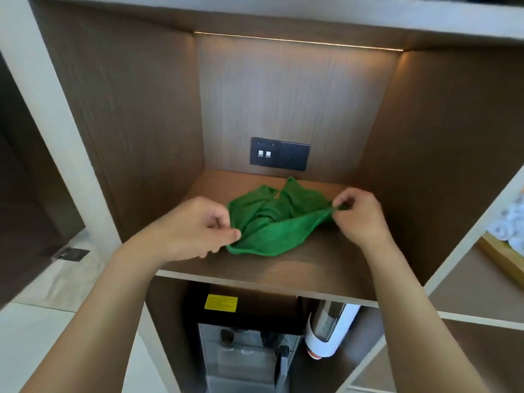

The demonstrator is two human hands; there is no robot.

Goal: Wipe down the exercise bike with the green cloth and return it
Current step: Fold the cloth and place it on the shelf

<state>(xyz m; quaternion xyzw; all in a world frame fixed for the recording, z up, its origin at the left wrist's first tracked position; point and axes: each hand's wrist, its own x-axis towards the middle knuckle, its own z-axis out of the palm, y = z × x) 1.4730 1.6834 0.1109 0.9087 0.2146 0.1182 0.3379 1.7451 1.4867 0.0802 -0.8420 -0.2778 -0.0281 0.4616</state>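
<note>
A crumpled green cloth (272, 219) lies on the brown wooden shelf (312, 268) inside a lit cabinet niche. My left hand (195, 228) pinches the cloth's near left corner. My right hand (358, 214) pinches its right corner, so the front edge stretches between both hands. The exercise bike is out of view.
A dark socket panel (279, 154) sits on the niche's back wall. Below the shelf stands a water dispenser (243, 338) with a yellow label, next to a cup dispenser tube (329, 330). At the right, a wooden tray (507, 248) holds rolled white towels.
</note>
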